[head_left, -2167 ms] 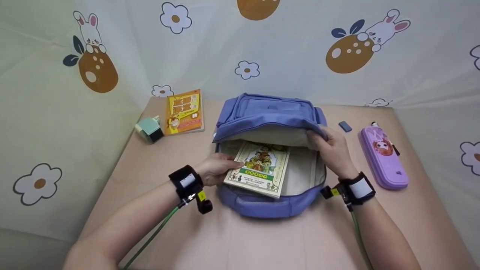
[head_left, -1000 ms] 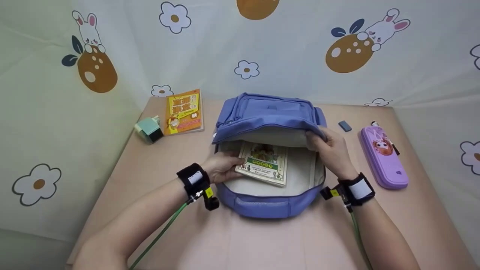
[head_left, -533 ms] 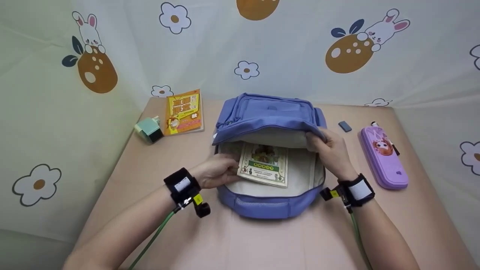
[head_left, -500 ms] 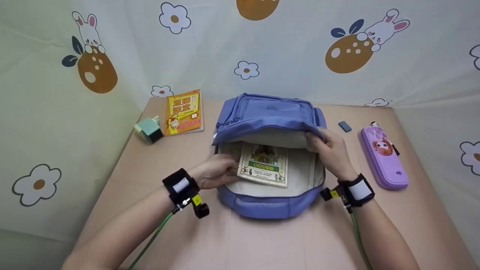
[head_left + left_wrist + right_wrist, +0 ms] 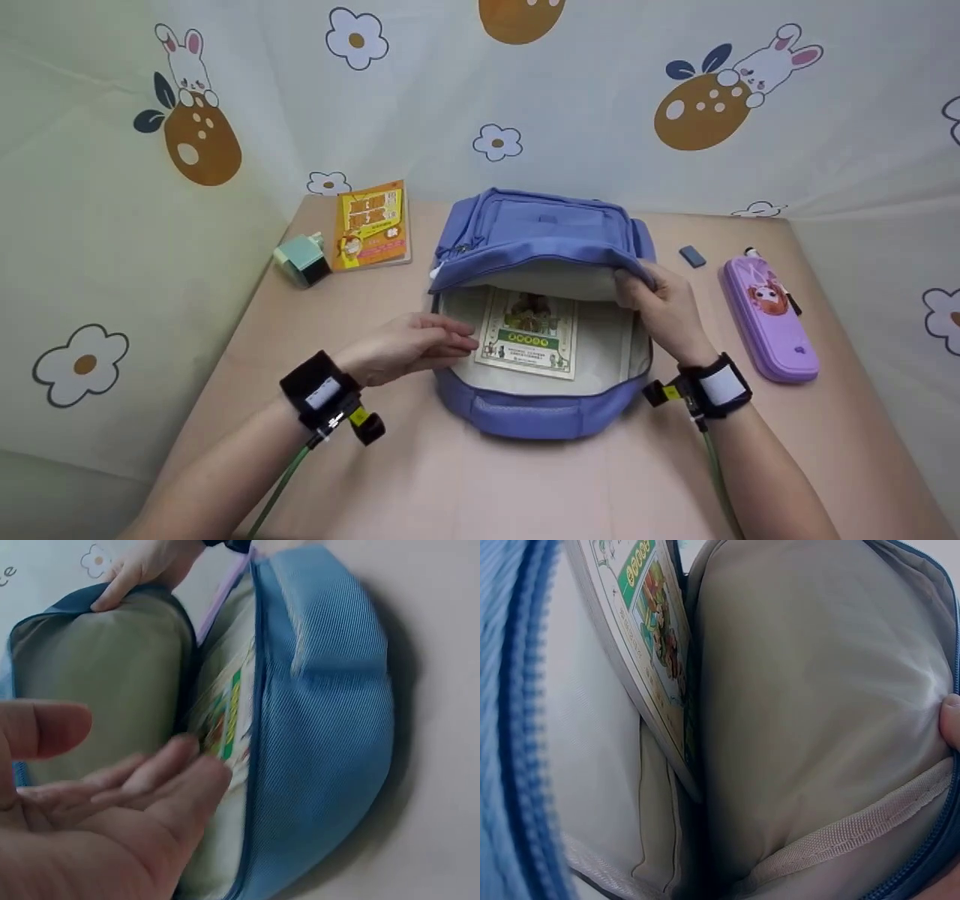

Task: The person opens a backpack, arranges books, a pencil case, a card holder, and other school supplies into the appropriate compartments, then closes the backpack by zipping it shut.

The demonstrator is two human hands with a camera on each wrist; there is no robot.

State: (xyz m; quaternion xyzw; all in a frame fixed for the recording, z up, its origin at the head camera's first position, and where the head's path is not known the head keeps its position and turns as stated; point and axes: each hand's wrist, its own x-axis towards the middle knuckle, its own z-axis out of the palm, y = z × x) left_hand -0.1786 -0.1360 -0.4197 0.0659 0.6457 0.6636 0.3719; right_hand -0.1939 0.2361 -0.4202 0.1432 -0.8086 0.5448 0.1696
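A blue backpack (image 5: 525,416) lies on the table, its main compartment unzipped and its pale lining showing. Inside rests a book (image 5: 529,341) with a cream cover and a green title band; its far end is hidden under the raised flap. My right hand (image 5: 666,307) grips the flap's edge at the right and holds it up, thumb on the inner side. At the left side of the opening is my left hand (image 5: 412,346), fingers extended and holding nothing, fingertips close to the book's left edge. In the left wrist view its fingers (image 5: 172,795) are spread in front of the opening.
An orange-yellow book (image 5: 371,225) lies at the back left, beside a mint-green object (image 5: 302,259) with a black face. On the right are a small dark blue block (image 5: 692,256) and a purple pencil case (image 5: 772,322) with a pen behind it. Patterned curtains surround the table.
The book has gone deeper into the backpack and now lies inside. My left hand has let go of it and drawn back to the left. The right hand still holds up the flap.
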